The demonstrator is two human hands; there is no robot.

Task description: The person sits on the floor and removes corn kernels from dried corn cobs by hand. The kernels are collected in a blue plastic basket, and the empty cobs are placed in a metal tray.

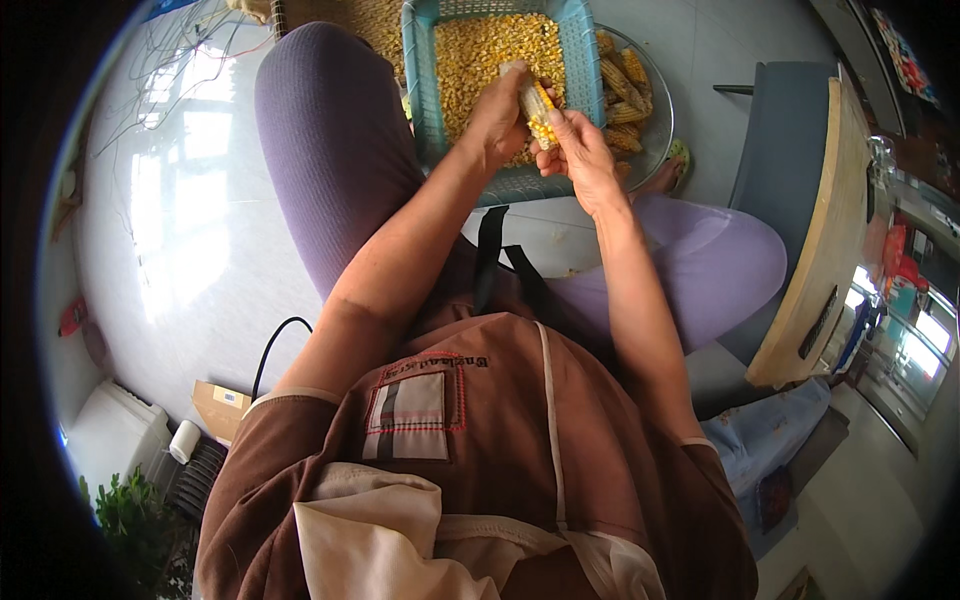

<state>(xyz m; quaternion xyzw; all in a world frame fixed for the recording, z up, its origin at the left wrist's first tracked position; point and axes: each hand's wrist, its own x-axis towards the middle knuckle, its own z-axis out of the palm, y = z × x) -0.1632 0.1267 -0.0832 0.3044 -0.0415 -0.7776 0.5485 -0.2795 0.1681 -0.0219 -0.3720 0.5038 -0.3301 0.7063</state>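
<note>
A partly shelled corn cob [537, 109] is held in both hands above a blue-green plastic basket [420, 82]. Its left side is bare and pale, while yellow kernels cling along its right side and lower end. My left hand [496, 112] is wrapped around the cob's upper part. At the lower end, my right hand [576, 150] grips it with the thumb against the kernels; some of its fingers are hidden behind the cob. Loose corn kernels [480, 52] cover the bottom of the basket.
Right of the basket, a round clear bowl [666, 112] holds several corn cobs [622, 90]. A woven tray [375, 26] with corn lies at the upper left. My knees [330, 135] flank the basket. A grey piece of furniture with a wooden edge [806, 247] stands at the right.
</note>
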